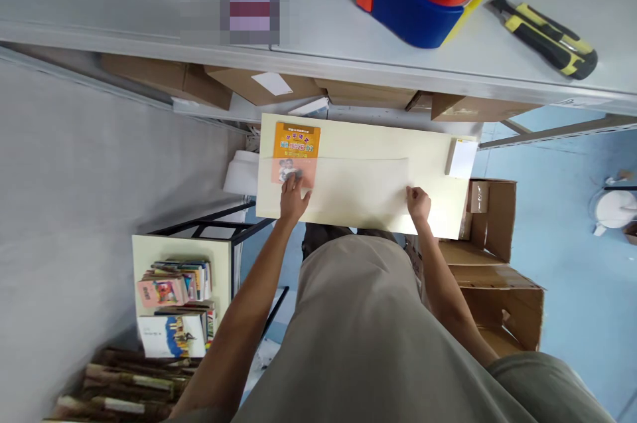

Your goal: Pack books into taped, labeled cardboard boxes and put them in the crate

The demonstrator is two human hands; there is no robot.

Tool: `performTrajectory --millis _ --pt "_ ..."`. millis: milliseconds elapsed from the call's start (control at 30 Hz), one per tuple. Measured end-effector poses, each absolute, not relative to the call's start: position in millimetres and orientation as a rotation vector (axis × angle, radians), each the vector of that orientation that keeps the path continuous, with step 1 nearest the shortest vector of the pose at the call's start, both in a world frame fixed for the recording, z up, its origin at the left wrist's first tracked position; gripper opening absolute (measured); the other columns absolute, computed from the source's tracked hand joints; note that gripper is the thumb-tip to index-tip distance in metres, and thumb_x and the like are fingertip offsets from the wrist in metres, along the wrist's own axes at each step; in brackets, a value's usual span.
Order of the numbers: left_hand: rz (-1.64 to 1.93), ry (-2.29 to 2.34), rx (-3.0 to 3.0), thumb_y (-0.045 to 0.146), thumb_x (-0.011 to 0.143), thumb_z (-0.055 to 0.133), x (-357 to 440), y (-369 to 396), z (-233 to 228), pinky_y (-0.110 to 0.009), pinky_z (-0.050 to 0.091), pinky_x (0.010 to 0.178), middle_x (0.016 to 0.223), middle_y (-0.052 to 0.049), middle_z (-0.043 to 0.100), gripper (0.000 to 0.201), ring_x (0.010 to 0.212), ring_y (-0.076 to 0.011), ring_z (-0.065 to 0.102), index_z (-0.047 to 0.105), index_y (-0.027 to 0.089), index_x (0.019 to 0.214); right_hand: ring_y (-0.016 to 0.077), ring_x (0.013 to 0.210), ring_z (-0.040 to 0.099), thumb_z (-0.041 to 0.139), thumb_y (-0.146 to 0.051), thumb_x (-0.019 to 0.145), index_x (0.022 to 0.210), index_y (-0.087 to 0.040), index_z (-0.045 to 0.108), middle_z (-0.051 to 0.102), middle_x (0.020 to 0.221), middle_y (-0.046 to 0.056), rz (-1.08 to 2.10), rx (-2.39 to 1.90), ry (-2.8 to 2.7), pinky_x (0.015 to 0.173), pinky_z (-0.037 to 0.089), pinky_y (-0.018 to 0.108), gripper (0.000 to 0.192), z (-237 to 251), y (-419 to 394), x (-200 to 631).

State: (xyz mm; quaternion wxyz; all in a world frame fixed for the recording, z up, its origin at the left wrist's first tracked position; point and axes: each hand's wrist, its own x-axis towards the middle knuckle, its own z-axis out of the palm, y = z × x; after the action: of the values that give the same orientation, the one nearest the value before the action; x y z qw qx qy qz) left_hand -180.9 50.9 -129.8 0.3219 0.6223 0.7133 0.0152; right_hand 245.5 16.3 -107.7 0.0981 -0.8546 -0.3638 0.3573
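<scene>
An orange book (297, 141) with a photo on its cover lies at the left part of a cream-coloured board (438, 217). Over its lower half stretches a thin translucent plastic sheet (361, 184), which runs on to the right across the board. My left hand (294, 200) rests with fingers apart on the book's lower edge, where the sheet covers it. At the sheet's right end, my right hand (419, 204) is closed in a pinch on its edge. A small white stack (461, 157), perhaps labels, sits at the board's right end.
A grey shelf (318, 24) above the board carries a red-and-blue tape dispenser (418, 4) and a yellow-black utility knife (550, 38). Cardboard boxes (368, 92) stand beneath it. Open cartons (497, 220) are at right; stacked books (174, 283) lie on a side table at left.
</scene>
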Motion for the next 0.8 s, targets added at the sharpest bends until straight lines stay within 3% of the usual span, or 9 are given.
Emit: performTrajectory --millis 133,267,367,467,533,567,633,800 --pt "0.071 1.888 1.643 0.037 0.101 0.063 -180.3 48.2 -132.6 -0.062 0.033 0.142 0.185 -0.021 0.044 0.063 0.172 -0.0437 0.038 0.064 0.015 0.16 0.0294 0.091 0.07 0.061 -0.047 0.103 0.093 -0.028 0.056 0.079 0.102 0.016 0.898 -2.59 -1.006 0.085 0.054 0.04 0.022 -105.1 16.1 241.5" --pt "0.065 1.844 1.663 0.035 0.103 0.061 -191.2 50.8 -133.6 -0.061 0.034 0.142 0.183 -0.019 0.047 0.054 0.17 -0.0416 0.042 0.07 0.016 0.153 0.0252 0.081 0.058 0.059 -0.06 0.101 0.09 -0.036 0.044 0.069 0.091 0.006 0.689 -2.097 -1.103 0.076 0.051 0.038 0.031 -108.8 31.3 215.2" --pt "0.096 1.784 1.691 0.03 0.101 0.061 -203.7 56.9 -131.7 -0.06 0.034 0.143 0.178 -0.017 0.055 0.05 0.168 -0.0383 0.047 0.073 0.018 0.149 0.0214 0.066 0.048 0.054 -0.064 0.106 0.084 -0.037 0.047 0.062 0.074 -0.002 0.88 -1.908 -1.254 0.069 0.048 0.034 0.037 -113.2 50.1 167.3" --pt "0.1 1.72 1.712 0.026 0.1 0.06 -217.2 65.2 -127.9 -0.058 0.037 0.142 0.172 -0.015 0.062 0.049 0.163 -0.0354 0.054 0.075 0.02 0.146 0.0197 0.069 0.059 0.066 -0.048 0.107 0.082 -0.031 0.059 0.071 0.072 -0.001 1.109 -1.898 -1.42 0.076 0.053 0.031 0.031 -112.1 67.9 96.1" --pt "0.086 1.676 1.714 0.025 0.1 0.06 -225.9 71.5 -125.3 -0.056 0.042 0.139 0.169 -0.013 0.066 0.046 0.159 -0.0343 0.059 0.077 0.021 0.143 0.0244 0.084 0.073 0.072 -0.036 0.105 0.086 -0.025 0.069 0.082 0.086 0.008 1.28 -1.963 -1.564 0.086 0.056 0.034 0.022 -106.9 78.4 43.9" --pt "0.078 1.652 1.714 0.024 0.1 0.061 -230.0 74.9 -124.2 -0.054 0.045 0.138 0.167 -0.012 0.067 0.044 0.157 -0.0338 0.061 0.078 0.022 0.14 0.0279 0.099 0.078 0.067 -0.036 0.11 0.096 -0.022 0.075 0.087 0.104 0.013 1.432 -2.091 -1.763 0.095 0.057 0.036 0.021 -103.6 83.3 19.1" --pt "0.062 1.6 1.714 0.023 0.101 0.061 -237.6 81.7 -122.9 -0.051 0.05 0.133 0.164 -0.013 0.069 0.037 0.153 -0.0333 0.065 0.08 0.021 0.132 0.0339 0.123 0.079 0.06 -0.04 0.116 0.118 -0.017 0.08 0.084 0.131 0.021 1.6 -2.218 -1.97 0.106 0.057 0.04 0.031 -97.2 92.3 -23.4" --pt "0.019 1.5 1.725 0.025 0.103 0.065 -251.7 95.5 -124.9 -0.049 0.056 0.127 0.16 -0.017 0.069 0.018 0.149 -0.0353 0.067 0.08 0.019 0.109 0.0365 0.138 0.075 0.051 -0.038 0.12 0.143 -0.009 0.075 0.078 0.145 0.028 1.654 -2.396 -1.944 0.113 0.056 0.041 0.045 -93.3 104.5 -73.1"
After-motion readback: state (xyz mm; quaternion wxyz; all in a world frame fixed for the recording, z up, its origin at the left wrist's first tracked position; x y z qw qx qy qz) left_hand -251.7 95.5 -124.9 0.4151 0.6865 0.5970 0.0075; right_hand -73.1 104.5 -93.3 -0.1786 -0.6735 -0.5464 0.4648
